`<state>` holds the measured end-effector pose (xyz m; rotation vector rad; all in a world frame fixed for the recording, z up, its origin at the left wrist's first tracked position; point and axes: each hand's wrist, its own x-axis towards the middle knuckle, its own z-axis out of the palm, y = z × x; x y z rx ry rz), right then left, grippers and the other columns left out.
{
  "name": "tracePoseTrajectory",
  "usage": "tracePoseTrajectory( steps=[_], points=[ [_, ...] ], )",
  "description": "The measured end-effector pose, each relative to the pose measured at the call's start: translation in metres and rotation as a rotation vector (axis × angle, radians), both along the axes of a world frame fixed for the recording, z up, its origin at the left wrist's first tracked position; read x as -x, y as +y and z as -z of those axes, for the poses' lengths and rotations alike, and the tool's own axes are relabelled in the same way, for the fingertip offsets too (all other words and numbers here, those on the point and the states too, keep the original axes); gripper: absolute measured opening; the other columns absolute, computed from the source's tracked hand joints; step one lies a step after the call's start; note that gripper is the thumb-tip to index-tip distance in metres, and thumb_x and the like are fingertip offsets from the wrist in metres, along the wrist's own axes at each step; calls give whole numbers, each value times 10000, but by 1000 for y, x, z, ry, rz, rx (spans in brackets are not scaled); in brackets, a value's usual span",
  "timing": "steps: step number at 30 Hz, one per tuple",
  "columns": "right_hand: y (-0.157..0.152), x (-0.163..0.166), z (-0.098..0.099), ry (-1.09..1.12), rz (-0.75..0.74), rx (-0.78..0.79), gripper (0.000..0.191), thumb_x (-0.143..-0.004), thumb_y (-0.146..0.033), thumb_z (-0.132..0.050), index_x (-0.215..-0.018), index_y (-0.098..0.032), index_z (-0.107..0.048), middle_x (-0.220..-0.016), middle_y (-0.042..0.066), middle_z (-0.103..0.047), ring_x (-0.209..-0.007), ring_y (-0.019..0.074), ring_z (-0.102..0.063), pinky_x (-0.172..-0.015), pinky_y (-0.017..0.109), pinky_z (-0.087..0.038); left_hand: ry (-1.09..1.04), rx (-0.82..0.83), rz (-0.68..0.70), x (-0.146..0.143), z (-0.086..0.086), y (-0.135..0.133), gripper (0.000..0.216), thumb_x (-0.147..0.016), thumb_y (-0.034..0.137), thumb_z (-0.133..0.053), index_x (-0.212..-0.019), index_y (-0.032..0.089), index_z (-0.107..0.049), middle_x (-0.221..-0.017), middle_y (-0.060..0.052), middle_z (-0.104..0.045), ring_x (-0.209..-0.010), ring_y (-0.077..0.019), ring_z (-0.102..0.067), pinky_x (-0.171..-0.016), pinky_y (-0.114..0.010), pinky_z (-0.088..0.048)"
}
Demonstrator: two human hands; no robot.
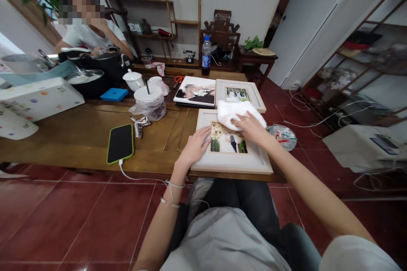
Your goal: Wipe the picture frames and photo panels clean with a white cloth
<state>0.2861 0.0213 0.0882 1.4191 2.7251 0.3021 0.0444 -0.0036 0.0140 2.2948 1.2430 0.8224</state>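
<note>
A light wooden photo frame (232, 166) lies flat at the table's front edge, with a small photo in a wide white mat. My left hand (196, 147) rests on the frame's left side, fingers stretched out flat. In my right hand (249, 126) is a white cloth (233, 110), pressed against the frame's upper right part and covering its far edge there. Just behind lies a second photo frame (254, 93), partly hidden by the cloth. Beside that one sits a white-covered photo album or print (195, 89).
On the table (152, 144) are a charging phone (121, 143), a wrapped cup (149, 97), a blue box (114, 94), pots (104, 65) and a bottle (206, 57). A person (92, 29) sits across at the far left. A plastic bag (282, 135) shows right of the frame.
</note>
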Motion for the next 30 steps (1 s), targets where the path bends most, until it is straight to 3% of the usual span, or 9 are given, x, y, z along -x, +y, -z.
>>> tracePoseTrajectory(
  steps=[5, 9, 12, 14, 18, 24, 27, 30],
  points=[
    [-12, -40, -15, -75, 153, -26, 589, -681, 67, -378, -1189, -155, -576, -1166, 164, -622, -1096, 269, -565, -1001, 486, -325, 2, 8, 3, 0, 0, 0, 418, -925, 258, -416, -1334, 180, -460, -1418, -87, -461, -1330, -220, -386, -1098, -439, -331],
    [-13, -67, -24, -120, 315, -190, 497, -711, 9, -423, -1152, -148, -589, -992, 149, -666, -876, 274, -617, -773, 365, -419, -4, 0, 8, 0, 0, 0, 413, -923, 258, -419, -1325, 183, -468, -1411, -88, -469, -1326, -212, -394, -1098, -428, -332],
    [-9, -80, -23, -52, 382, -379, 434, -751, -37, -439, -1149, -125, -588, -1098, 187, -627, -939, 299, -595, -750, 366, -394, -6, -12, 7, 0, 0, 0, 411, -924, 260, -418, -1324, 185, -469, -1409, -86, -472, -1325, -210, -394, -1101, -425, -328],
    [-6, -78, -18, -7, 331, -412, 421, -751, -41, -440, -1128, -134, -602, -1211, 191, -579, -1035, 302, -559, -799, 375, -375, -4, -16, 7, 0, 0, 0, 412, -925, 263, -417, -1325, 177, -468, -1410, -87, -471, -1327, -208, -391, -1104, -422, -325],
    [4, -50, 0, 17, 187, -229, 485, -698, -37, -464, -1150, -150, -597, -1307, 163, -533, -1120, 270, -515, -863, 355, -350, 0, -16, 5, 1, 1, 0, 411, -928, 274, -411, -1324, 177, -468, -1411, -90, -468, -1329, -213, -389, -1100, -428, -330],
    [10, -12, 13, 27, 241, -181, 570, -716, -60, -443, -1277, -138, -506, -1161, 167, -623, -1132, 290, -501, -997, 473, -214, -2, -6, 9, 1, 1, 1, 407, -925, 268, -416, -1318, 177, -475, -1409, -93, -470, -1326, -224, -395, -1092, -449, -339],
    [-10, -7, 5, -28, 212, -106, 567, -726, -62, -420, -1279, -157, -509, -1090, 142, -648, -1073, 278, -536, -1017, 499, -185, -20, -4, -1, 1, 2, 1, 410, -923, 267, -424, -1322, 187, -473, -1409, -90, -471, -1322, -225, -399, -1092, -452, -339],
    [-47, 2, -4, -65, 184, -40, 547, -719, -51, -428, -1238, -165, -555, -1048, 133, -651, -1023, 262, -563, -996, 439, -261, -29, 0, 7, 1, 2, 1, 416, -920, 265, -431, -1328, 189, -468, -1410, -87, -470, -1320, -225, -402, -1093, -451, -339]
  ],
)
